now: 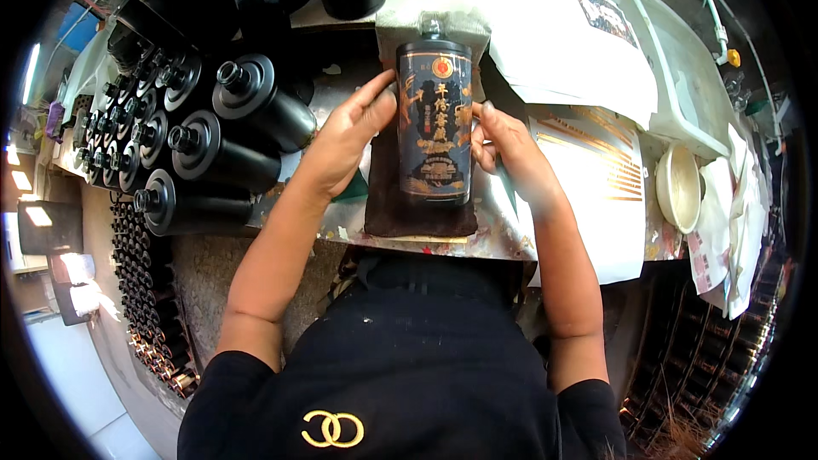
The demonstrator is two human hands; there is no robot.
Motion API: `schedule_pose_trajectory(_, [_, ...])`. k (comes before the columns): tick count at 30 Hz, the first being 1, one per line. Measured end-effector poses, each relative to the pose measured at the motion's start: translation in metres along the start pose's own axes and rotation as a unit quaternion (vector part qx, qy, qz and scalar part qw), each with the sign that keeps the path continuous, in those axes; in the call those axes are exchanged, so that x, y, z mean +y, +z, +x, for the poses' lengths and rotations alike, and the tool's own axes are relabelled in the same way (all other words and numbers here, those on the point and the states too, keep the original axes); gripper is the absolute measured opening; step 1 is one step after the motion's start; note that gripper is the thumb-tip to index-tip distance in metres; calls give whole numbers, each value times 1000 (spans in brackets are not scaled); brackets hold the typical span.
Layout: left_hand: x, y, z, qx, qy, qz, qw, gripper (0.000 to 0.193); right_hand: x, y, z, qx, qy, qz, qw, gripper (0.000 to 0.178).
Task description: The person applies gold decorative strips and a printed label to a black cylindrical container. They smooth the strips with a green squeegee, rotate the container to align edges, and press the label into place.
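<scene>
A black bottle [434,132] with gold decoration, pale lettering and a round orange emblem lies flat in front of me, its clear-looking neck pointing away. A dark cloth pad [417,221] is under it. My left hand [354,132] grips the bottle's upper left side, fingertips partly hidden by its edge. On the opposite edge, my right hand [511,149] has its fingers curled in against the bottle. A small greenish thing shows by the right palm, too blurred to name.
Several plain black bottles [226,153] crowd the left of the table. White sheets [562,43] lie at the far right, above a sheet with gold strips [596,162]. A pale bowl [679,187] and a translucent tray [677,77] stand further right. More bottles [145,281] are low at left.
</scene>
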State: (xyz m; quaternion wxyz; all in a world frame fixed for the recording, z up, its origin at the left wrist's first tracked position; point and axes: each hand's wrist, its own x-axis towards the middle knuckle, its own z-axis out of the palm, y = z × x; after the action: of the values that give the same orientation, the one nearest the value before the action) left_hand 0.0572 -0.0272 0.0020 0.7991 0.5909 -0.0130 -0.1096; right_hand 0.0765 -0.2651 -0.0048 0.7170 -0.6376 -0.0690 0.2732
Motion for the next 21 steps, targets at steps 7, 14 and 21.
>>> schedule_pose_trajectory(7, [0,19,16,-39,-65,-117,990,45,-2,17,19,49,-32,-5,998,49])
schedule_pose_trajectory(14, [-3,15,15,-53,-61,-140,987,46,-8,20,19,72,-16,1,997,53])
schedule_pose_trajectory(21, [-1,15,15,-51,-60,-149,986,48,-4,15,28,83,-3,-9,996,57])
